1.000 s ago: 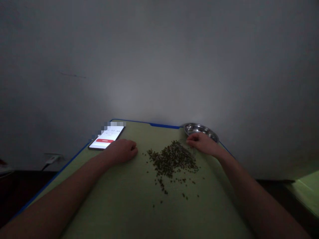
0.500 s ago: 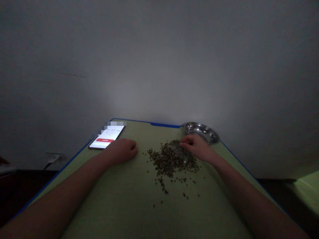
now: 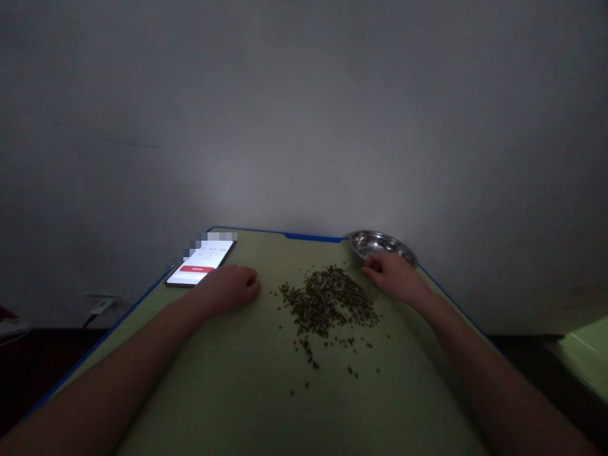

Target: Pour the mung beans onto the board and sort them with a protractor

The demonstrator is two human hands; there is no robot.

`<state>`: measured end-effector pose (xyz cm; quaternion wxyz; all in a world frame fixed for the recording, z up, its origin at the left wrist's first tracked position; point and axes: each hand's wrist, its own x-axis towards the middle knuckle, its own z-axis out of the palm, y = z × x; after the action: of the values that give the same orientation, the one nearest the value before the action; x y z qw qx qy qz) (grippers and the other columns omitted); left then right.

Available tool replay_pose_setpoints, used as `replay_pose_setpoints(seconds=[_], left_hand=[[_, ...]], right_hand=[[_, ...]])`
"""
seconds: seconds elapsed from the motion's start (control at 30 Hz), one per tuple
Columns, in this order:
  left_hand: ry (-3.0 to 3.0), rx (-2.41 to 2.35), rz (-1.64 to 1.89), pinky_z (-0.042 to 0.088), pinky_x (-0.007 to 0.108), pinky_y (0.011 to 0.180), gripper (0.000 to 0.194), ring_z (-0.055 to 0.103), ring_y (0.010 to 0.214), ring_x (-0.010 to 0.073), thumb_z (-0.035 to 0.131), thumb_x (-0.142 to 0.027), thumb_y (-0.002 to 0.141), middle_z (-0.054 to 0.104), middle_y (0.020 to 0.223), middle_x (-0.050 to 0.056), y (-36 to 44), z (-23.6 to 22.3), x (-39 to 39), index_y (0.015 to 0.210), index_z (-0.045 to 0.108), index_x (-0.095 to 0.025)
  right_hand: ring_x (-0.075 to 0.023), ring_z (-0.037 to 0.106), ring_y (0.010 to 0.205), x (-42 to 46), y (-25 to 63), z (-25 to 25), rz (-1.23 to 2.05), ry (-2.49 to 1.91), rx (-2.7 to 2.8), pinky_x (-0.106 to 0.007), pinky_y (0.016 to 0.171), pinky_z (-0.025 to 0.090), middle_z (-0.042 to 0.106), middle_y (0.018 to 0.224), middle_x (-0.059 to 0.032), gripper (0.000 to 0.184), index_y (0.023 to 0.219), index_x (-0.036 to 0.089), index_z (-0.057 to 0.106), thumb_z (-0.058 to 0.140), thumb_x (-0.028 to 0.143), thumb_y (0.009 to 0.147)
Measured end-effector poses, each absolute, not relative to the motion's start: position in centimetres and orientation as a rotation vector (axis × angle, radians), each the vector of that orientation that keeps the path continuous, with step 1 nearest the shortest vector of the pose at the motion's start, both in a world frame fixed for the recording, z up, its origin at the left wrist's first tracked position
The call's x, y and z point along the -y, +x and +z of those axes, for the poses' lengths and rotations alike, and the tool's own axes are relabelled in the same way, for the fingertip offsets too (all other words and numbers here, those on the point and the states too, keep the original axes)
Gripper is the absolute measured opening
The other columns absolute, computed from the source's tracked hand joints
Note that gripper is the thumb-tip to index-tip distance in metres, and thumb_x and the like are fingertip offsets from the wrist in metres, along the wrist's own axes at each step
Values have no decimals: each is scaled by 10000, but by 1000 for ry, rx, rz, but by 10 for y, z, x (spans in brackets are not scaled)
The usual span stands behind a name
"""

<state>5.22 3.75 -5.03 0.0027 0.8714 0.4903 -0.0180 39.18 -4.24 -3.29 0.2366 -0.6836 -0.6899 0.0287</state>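
A loose heap of small brown grain-like pieces (image 3: pixel 327 301) lies spread on the green table, with a few strays nearer me. My right hand (image 3: pixel 394 275) hovers between the heap's right edge and a shiny metal bowl (image 3: pixel 363 244), covering part of the bowl's near rim. Its fingers are curled and pinched together; a faint, see-through blur shows just below them, and what they grip is too dim to tell. My left hand (image 3: pixel 232 288) rests on the table left of the heap, fingers curled in a loose fist, with nothing visible in it.
A phone (image 3: pixel 202 263) with a lit screen and red button lies beyond my left wrist. The green table (image 3: pixel 247 392) has a blue edge and stands against a grey wall (image 3: pixel 304 126). A plug with a cable (image 3: pixel 102 307) is at the wall's lower left.
My right hand has moved right, off the heap and toward the bowl. The clear, shiny thing seen on the heap under it is gone from there. My left hand has stayed put.
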Motion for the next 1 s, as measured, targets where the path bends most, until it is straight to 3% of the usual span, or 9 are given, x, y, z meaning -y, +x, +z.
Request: replay_pose_setpoints(seconds=[0.67, 1.0], left_hand=[[2693, -1522, -35, 358, 317, 578, 346, 590, 648, 214, 354, -394, 851, 636, 698, 79, 53, -46, -35, 714, 602, -197], [2717, -1531, -69, 372, 314, 597, 345, 589, 650, 206, 341, -372, 854, 632, 702, 78, 54, -46, -34, 748, 617, -195]], right_hand=[[-140, 540, 573, 44, 336, -49, 350, -1732, 1923, -258, 526, 361, 661, 655, -28, 140, 749, 181, 678, 585, 266, 809], [-168, 568, 569, 44, 380, -35, 375, -1796, 1845, -285, 532, 386, 637, 616, -34, 164, 742, 171, 643, 553, 287, 814]])
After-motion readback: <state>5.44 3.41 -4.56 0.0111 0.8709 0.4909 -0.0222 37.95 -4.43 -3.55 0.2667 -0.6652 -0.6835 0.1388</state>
